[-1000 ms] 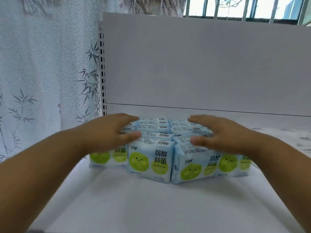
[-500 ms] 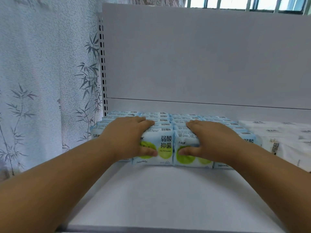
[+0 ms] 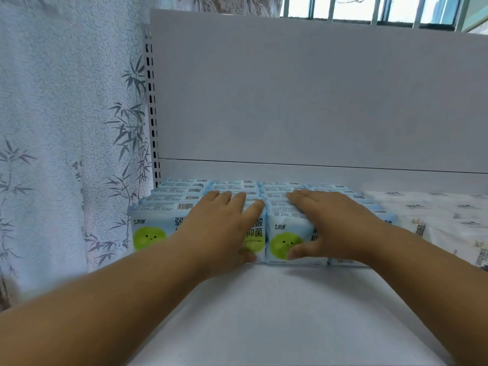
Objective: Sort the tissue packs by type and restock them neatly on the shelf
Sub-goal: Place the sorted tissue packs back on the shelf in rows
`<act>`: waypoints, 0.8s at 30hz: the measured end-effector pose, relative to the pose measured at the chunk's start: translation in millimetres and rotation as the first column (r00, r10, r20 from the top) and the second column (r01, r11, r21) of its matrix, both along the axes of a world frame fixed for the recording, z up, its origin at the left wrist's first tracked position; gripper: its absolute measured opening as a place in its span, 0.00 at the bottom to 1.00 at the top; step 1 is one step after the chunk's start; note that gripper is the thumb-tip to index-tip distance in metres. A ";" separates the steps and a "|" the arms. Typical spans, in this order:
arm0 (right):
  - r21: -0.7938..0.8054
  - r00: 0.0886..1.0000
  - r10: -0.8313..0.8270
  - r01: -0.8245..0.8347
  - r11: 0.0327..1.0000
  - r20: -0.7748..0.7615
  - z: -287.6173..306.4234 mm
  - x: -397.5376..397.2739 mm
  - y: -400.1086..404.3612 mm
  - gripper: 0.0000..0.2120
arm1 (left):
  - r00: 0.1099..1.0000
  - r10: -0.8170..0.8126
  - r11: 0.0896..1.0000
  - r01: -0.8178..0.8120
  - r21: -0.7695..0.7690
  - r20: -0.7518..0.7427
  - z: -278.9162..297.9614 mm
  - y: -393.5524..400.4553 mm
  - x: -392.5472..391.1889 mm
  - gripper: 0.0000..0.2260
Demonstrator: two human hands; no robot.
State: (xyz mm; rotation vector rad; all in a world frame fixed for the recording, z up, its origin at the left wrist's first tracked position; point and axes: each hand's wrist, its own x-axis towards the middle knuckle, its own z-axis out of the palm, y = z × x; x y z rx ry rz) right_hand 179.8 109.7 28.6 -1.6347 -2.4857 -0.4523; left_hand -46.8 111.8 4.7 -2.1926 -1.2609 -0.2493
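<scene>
Several light blue tissue packs (image 3: 149, 235) with green smiling circles stand in tight rows at the left back of the white shelf (image 3: 266, 315). My left hand (image 3: 220, 229) lies flat over the top of the front packs left of centre, thumb down on the front face. My right hand (image 3: 336, 228) lies the same way on the packs beside it, thumb against a green circle. Both hands press on the block with straight fingers. A group of white patterned tissue packs (image 3: 438, 215) sits directly to the right of the blue ones.
The shelf's white back panel (image 3: 317, 101) rises behind the packs, with a slotted upright (image 3: 151, 114) at its left edge. A bamboo-print curtain (image 3: 66, 128) hangs to the left. Bare shelf surface lies in front of the packs.
The blue packs have slid back toward the panel and closed into straight rows. Both hands have come down from hovering over the packs to lying flat on them.
</scene>
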 end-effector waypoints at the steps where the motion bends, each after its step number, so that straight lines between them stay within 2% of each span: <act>1: -0.005 1.000 0.007 -0.007 1.000 -0.016 3.7 7.4 -0.8 0.58 | 1.000 -0.017 1.000 0.016 0.011 0.014 0.5 -2.5 3.5 0.43; 6: -0.036 0.998 -0.050 0.048 0.998 -0.041 8.9 55.4 1.2 0.60 | 0.992 -0.122 0.990 0.120 0.071 0.028 5.6 0.4 56.6 0.40; 10: -0.013 0.997 -0.067 0.067 0.998 -0.030 -0.1 65.9 8.8 0.53 | 0.992 -0.112 0.991 0.115 0.067 -0.053 3.1 16.9 89.6 0.38; 12: 0.005 0.998 -0.052 0.052 0.999 -0.022 -2.8 65.9 14.6 0.49 | 0.992 -0.120 0.990 0.123 0.072 -0.047 2.3 22.2 91.1 0.36; 15: 0.004 1.000 -0.010 0.011 1.000 -0.029 -3.9 72.8 19.0 0.50 | 0.992 -0.120 0.988 0.123 0.089 -0.039 1.0 24.9 86.7 0.34; 20: 0.045 0.998 0.046 -0.044 0.998 -0.035 -8.0 79.4 25.9 0.49 | 0.993 -0.085 0.991 0.094 0.098 -0.087 1.1 26.7 91.8 0.34; 24: 0.127 0.998 0.055 -0.055 0.990 0.002 -15.5 76.2 35.3 0.43 | 0.985 -0.095 0.986 0.113 0.124 -0.141 1.1 33.5 88.5 0.36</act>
